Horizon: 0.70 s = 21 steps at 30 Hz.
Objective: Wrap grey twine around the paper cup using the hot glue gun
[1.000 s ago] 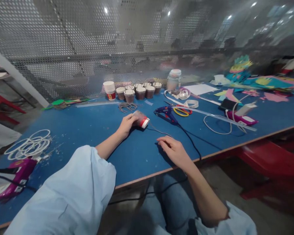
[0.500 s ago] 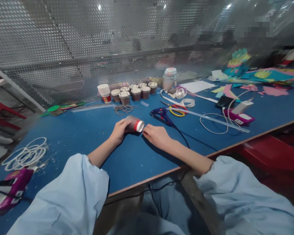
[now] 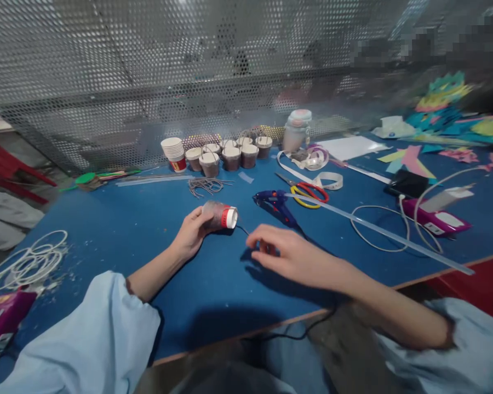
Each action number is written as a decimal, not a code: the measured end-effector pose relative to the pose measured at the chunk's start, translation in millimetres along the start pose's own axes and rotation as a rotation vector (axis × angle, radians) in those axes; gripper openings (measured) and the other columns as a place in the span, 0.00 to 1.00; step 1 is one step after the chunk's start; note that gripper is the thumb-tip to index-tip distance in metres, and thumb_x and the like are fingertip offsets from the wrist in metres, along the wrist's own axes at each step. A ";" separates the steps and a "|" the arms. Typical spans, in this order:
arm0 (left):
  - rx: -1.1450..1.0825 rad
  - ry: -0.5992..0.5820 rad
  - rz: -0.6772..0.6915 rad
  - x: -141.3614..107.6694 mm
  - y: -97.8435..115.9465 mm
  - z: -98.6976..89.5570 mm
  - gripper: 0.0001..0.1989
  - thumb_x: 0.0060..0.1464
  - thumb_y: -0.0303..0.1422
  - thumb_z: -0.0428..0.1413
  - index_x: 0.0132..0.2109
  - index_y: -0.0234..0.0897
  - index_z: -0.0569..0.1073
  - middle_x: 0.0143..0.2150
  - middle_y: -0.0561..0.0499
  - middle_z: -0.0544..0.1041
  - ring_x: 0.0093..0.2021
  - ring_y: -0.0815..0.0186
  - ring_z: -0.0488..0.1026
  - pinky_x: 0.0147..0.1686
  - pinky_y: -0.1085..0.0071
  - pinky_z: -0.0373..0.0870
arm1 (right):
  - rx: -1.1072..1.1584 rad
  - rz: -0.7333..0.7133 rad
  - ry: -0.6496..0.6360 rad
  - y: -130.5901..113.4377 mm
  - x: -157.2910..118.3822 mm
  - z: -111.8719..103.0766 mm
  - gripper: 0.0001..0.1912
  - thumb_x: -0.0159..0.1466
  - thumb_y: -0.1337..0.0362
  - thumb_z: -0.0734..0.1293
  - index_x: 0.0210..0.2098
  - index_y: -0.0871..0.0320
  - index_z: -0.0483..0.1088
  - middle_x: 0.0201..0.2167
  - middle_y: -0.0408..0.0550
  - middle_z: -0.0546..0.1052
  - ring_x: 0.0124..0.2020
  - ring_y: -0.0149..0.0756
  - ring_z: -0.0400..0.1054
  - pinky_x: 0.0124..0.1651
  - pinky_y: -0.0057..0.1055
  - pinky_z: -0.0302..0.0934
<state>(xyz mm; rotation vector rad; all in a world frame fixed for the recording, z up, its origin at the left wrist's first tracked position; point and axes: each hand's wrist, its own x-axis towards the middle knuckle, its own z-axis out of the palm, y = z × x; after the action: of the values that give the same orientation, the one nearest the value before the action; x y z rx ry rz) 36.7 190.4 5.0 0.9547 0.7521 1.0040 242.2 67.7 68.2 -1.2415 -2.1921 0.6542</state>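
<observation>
My left hand point(image 3: 192, 232) is wrapped round a small paper cup point(image 3: 229, 217) that lies tipped sideways, its white end facing right. Grey-brown cord covers much of the cup, and a red printed band shows beside the white end. From the cup a thin dark strand of cord point(image 3: 242, 229) runs to the fingertips of my right hand point(image 3: 277, 249). The fingers of that hand are curled, with the cord at the tip of the forefinger; the exact grip is partly hidden. Past it lies a blue glue gun point(image 3: 276, 203) with a long clear glue stick point(image 3: 378, 232) in it.
Several cord-wrapped cups point(image 3: 231, 158) stand at the back beside a stack of paper cups point(image 3: 173, 155). Loose cords point(image 3: 206, 186) lie before them. Scissors point(image 3: 308, 194), white ribbon point(image 3: 331, 180) and a purple power strip point(image 3: 435, 216) are rightward; a coiled white cable point(image 3: 33, 260) lies left.
My right hand has moved right and nearer to me, away from the cup, and a strand of cord now shows between them. The view has shifted; my left hand keeps its hold.
</observation>
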 end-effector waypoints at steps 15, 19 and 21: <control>0.227 -0.043 0.064 -23.6 -5.3 13.0 0.14 0.46 0.32 0.64 0.40 0.31 0.76 0.34 0.49 0.79 0.33 0.67 0.75 0.38 0.68 0.74 | -0.004 0.183 0.233 52.3 23.3 25.7 0.15 0.61 0.67 0.64 0.48 0.58 0.63 0.39 0.47 0.72 0.29 0.31 0.68 0.34 0.31 0.61; 0.350 0.007 0.096 -25.4 -5.0 16.5 0.19 0.41 0.31 0.67 0.43 0.32 0.76 0.38 0.48 0.79 0.36 0.66 0.75 0.41 0.68 0.72 | 0.092 0.230 0.227 54.2 26.8 31.7 0.14 0.61 0.67 0.65 0.47 0.58 0.64 0.31 0.43 0.72 0.26 0.30 0.66 0.32 0.29 0.59; 0.411 0.038 0.106 -26.8 -4.0 19.1 0.20 0.39 0.31 0.67 0.43 0.33 0.76 0.38 0.49 0.80 0.36 0.65 0.75 0.43 0.67 0.71 | 0.173 0.237 0.235 56.6 29.6 36.7 0.12 0.60 0.67 0.65 0.45 0.57 0.66 0.27 0.40 0.72 0.23 0.29 0.64 0.30 0.27 0.58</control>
<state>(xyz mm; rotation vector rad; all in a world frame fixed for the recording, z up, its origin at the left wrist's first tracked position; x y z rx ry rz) 44.9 158.9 11.5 1.3435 0.9698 0.9793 240.3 114.2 11.0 -1.4194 -1.7762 0.7337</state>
